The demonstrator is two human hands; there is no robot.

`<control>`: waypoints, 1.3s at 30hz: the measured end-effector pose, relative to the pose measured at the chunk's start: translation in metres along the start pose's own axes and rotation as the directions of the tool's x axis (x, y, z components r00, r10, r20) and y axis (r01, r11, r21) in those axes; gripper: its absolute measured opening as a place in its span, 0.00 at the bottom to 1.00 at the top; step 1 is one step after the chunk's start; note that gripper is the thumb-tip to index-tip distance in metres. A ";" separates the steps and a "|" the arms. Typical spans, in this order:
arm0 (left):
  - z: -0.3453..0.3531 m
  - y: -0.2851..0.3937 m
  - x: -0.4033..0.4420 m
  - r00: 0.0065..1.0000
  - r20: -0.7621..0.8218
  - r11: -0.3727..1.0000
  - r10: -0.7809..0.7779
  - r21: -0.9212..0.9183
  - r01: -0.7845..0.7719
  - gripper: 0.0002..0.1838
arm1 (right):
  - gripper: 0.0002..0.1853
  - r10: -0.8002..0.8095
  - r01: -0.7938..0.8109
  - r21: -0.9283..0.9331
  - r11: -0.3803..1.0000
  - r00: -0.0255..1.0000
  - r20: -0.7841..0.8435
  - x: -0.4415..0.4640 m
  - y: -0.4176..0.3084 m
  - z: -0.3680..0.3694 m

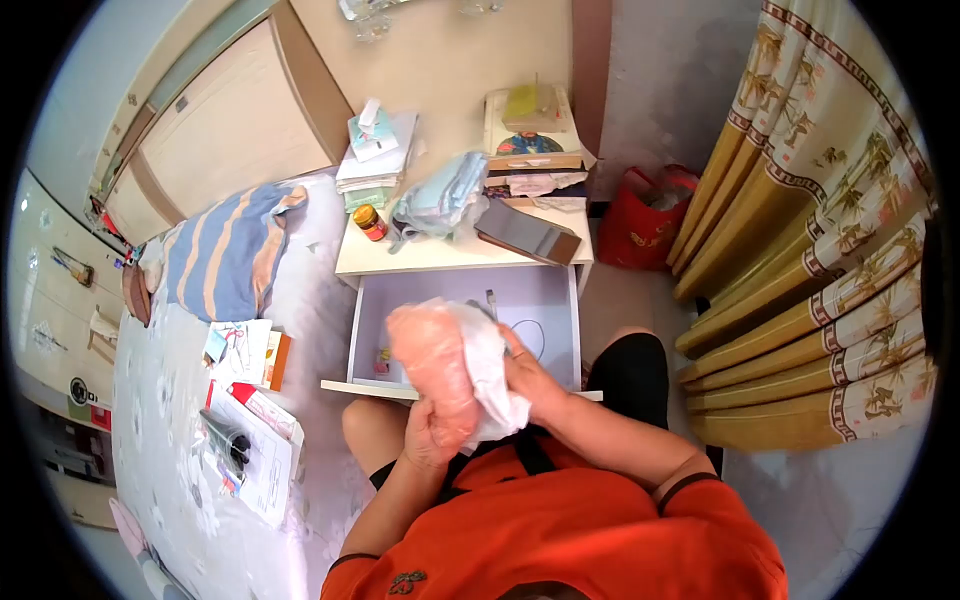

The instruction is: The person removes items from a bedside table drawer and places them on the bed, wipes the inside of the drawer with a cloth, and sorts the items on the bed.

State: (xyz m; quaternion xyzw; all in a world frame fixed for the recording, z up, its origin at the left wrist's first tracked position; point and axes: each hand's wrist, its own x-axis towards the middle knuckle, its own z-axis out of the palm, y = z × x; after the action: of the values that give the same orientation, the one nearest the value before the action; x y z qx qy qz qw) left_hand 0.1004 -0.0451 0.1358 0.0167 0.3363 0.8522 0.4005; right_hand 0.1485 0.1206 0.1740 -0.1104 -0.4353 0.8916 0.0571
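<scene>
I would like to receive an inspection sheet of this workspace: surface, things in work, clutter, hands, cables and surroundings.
Surface: cabinet top is partly covered; the drawer below stands open.
Things in work: pink bag and white bag, together above the drawer; contents cannot be told.
Clutter: jar, blue bundle and dark flat case on the cabinet top, between paper stacks.
Hands: left hand holds the pink bag; right hand holds the white bag.
Cables: thin cord inside the drawer.
Surroundings: bed at left, with striped cloth and papers; red bag and curtain at right.
</scene>
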 end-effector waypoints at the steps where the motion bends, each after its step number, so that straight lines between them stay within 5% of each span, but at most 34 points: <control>1: 0.002 -0.001 -0.003 1.000 0.004 1.000 -0.012 0.002 0.012 0.27 | 0.22 0.003 -0.005 0.148 0.989 1.000 0.012 -0.006 0.007 0.004; 12: 0.008 0.011 -0.015 0.994 -0.053 0.988 0.100 -0.111 -0.106 0.27 | 0.19 0.189 -0.185 -0.042 0.982 0.977 0.096 -0.019 0.002 0.003; 14: 0.004 0.015 -0.013 0.984 -0.098 0.980 0.149 -0.115 -0.160 0.26 | 0.20 0.188 -0.162 -0.251 0.954 0.979 0.082 -0.021 0.012 -0.007; 16: -0.015 0.013 -0.010 0.993 0.029 0.983 0.114 -0.151 -0.109 0.24 | 0.21 0.224 -0.190 -0.259 0.947 0.969 0.106 -0.032 0.004 -0.012; 17: -0.017 0.018 -0.009 0.977 0.191 0.947 0.091 -0.320 -0.026 0.22 | 0.20 0.291 -0.277 -0.140 0.951 0.952 0.095 -0.038 -0.007 -0.006; 18: -0.010 0.020 -0.012 0.989 -0.055 0.966 0.135 -0.217 -0.144 0.23 | 0.18 0.401 -0.394 -0.084 0.915 0.911 0.096 -0.045 -0.019 -0.005; 19: -0.009 0.026 -0.010 0.985 -0.084 0.942 0.149 -0.292 -0.167 0.22 | 0.16 0.394 -0.389 -0.070 0.919 0.914 0.101 -0.049 -0.017 -0.013; 21: 0.006 0.050 -0.015 0.928 -0.309 0.931 0.207 -0.230 -0.284 0.21 | 0.15 0.343 -0.343 0.018 0.939 0.939 0.017 -0.052 -0.019 -0.020; 25: -0.025 0.090 -0.042 0.854 -0.378 0.888 0.358 -0.146 -0.437 0.24 | 0.13 0.215 -0.206 0.076 0.976 0.965 -0.149 -0.038 -0.015 -0.046; 30: -0.058 0.166 -0.089 0.595 -0.587 0.735 0.549 0.000 -0.678 0.23 | 0.14 0.215 -0.211 0.042 0.977 0.961 -0.174 -0.039 -0.001 -0.069; 34: -0.118 0.221 -0.109 0.543 -0.580 0.729 0.607 0.135 -0.671 0.23 | 0.16 0.214 -0.203 0.071 0.977 0.949 -0.234 -0.039 0.003 -0.070; 36: -0.150 0.242 -0.113 0.369 -0.722 0.749 0.586 0.309 -0.586 0.22 | 0.16 0.199 -0.193 0.048 0.980 0.953 -0.230 -0.037 0.002 -0.069; 39: -0.201 0.261 -0.113 0.292 -0.745 0.754 0.599 0.403 -0.518 0.22 | 0.15 0.186 -0.188 0.019 0.982 0.948 -0.260 -0.031 0.005 -0.069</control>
State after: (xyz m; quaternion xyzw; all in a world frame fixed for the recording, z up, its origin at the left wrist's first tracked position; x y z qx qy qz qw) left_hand -0.0582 -0.3537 0.1609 -0.2640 0.4931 0.8174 -0.1380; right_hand 0.1958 0.1640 0.1342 -0.2675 -0.4143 0.8695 0.0287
